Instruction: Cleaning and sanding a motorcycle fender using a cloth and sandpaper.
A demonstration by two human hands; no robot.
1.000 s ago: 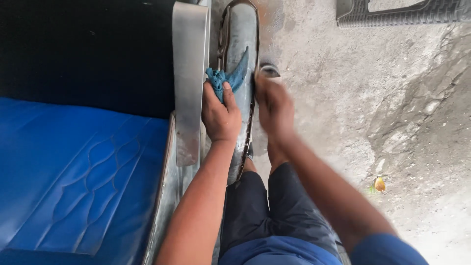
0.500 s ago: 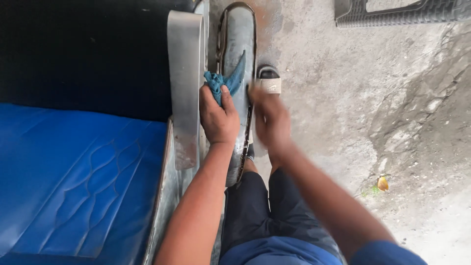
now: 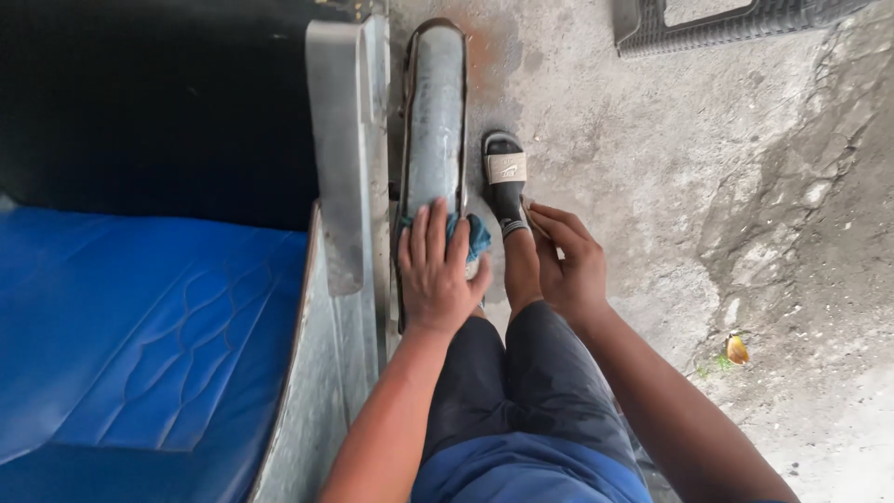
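Outdoors, beside a vehicle with its door open. Person crouched or seated low, dark trousers, blue shirt hem at the bottom of the view.

Left hand (image 3: 436, 275): palm down, fingers spread and lying flat on a blue cloth (image 3: 468, 235), pressing it against the near end of a long grey metal step bar (image 3: 434, 121). Cloth mostly hidden under the hand; a bunched corner shows past the fingertips on the right side. The grip here is a flat press, not a pinch.

Right hand (image 3: 570, 263): held just beside the person's own ankle, fingers curled loosely inward, nothing visibly held. Cannot tell whether the fingertips touch the leg.

Step bar runs away from the viewer, rounded at the far end, rusty along its edges, rust stain on the ground around its tip. Just left of it, a flat grey sill panel (image 3: 337, 158), upright edge of the vehicle body.

Right of the bar: a foot in a black slide sandal (image 3: 505, 182) with a pale strap, planted on the concrete ground (image 3: 633, 140).

Far left: blue vinyl seat (image 3: 140, 345) with stitched pattern, dark cabin interior above it.

Top right: corner of a dark plastic grid mat (image 3: 726, 20). Lower right: small yellow leaf (image 3: 738, 349) on cracked, stained concrete.
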